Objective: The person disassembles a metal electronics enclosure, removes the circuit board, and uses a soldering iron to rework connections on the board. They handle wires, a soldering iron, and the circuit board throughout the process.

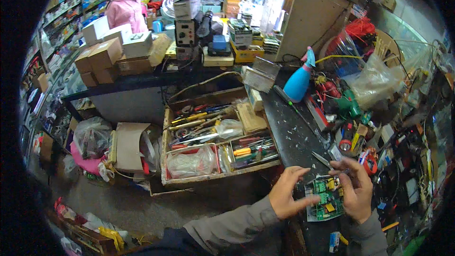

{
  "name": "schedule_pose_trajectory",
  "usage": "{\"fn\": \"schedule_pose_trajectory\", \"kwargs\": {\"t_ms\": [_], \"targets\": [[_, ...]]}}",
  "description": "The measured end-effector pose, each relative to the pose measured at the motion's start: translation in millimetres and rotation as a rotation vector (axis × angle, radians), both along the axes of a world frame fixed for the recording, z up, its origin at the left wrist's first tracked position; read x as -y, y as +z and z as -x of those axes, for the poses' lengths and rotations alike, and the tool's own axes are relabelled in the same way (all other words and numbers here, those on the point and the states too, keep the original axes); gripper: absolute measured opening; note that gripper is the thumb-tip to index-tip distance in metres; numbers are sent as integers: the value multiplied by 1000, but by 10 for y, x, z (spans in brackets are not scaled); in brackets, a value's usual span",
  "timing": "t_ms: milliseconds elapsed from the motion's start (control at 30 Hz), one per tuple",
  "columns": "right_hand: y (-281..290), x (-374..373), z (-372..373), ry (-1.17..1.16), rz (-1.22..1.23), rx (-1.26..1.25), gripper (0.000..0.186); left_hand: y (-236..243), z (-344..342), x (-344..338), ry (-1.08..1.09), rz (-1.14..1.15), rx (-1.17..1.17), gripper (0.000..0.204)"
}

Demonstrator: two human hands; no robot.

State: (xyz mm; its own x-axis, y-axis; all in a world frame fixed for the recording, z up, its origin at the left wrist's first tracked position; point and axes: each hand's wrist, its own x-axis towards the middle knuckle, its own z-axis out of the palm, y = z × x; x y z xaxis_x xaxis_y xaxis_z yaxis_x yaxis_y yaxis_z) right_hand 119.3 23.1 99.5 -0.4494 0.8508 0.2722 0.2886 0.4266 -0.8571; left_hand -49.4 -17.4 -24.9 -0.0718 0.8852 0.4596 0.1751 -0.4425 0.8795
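Observation:
A green circuit board [323, 214] with yellow and green parts lies on the dark bench, between my two hands. My left hand [286, 193] is at its left side, fingers and thumb spread apart, with the thumb reaching over the board's edge; nothing is in its grasp. Over the board's right side, my right hand [356, 192] has its fingers curled toward the thumb. Whatever they pinch, if anything, is too small to make out. Just beyond the board, a pointed metal tool [321, 159] lies close to my right fingertips.
Left of the bench, a wooden drawer [218, 174] holds screwdrivers and other tools. A blue spray bottle [297, 84] stands farther back. Wires, a red torch [345, 143] and loose parts crowd the right. A person in pink [127, 14] is beyond stacked cardboard boxes [105, 54].

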Motion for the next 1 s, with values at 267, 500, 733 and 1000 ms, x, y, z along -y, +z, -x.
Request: {"fn": "schedule_pose_trajectory", "kwargs": {"t_ms": [267,500,733,1000], "targets": [[-14,-81,-68,74,-191,106,33,-113,-248,4,-150,-160,-136,130],[-318,-214,-129,171,-188,-202,32,-205,-267,-19,-203,-12,-56,119],[-344,-196,-57,198,-485,-98,21,-203,-237,59,-164,25,-138,123],[-332,-119,3,144,-428,-135,22,-251,-242,63,-165,29,-73,123]]}}
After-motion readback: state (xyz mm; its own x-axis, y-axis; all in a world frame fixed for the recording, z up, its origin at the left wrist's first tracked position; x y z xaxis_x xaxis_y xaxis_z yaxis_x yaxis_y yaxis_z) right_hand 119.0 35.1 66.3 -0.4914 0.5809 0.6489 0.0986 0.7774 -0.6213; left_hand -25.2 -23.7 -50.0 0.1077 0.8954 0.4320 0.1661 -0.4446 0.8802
